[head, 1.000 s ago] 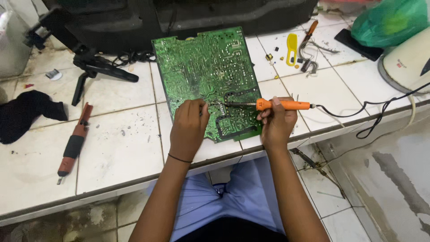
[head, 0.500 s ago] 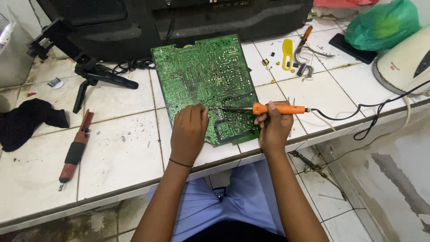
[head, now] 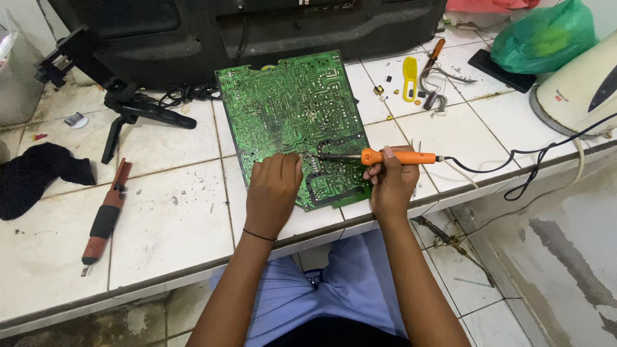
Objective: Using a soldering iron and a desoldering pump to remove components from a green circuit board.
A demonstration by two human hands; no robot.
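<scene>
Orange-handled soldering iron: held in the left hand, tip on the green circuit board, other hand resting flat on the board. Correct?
Not quite. The head view shows the orange-handled soldering iron in the right hand, not the left. Its tip is on the green circuit board, and the left hand rests on the board.

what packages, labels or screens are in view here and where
Green plastic bag: far right of the tiled counter, bulging, knotted at the top.
Dark phone: flat just left of the bag, screen black.
White appliance: right edge of the counter, rounded, with a small red label on its side.
</scene>
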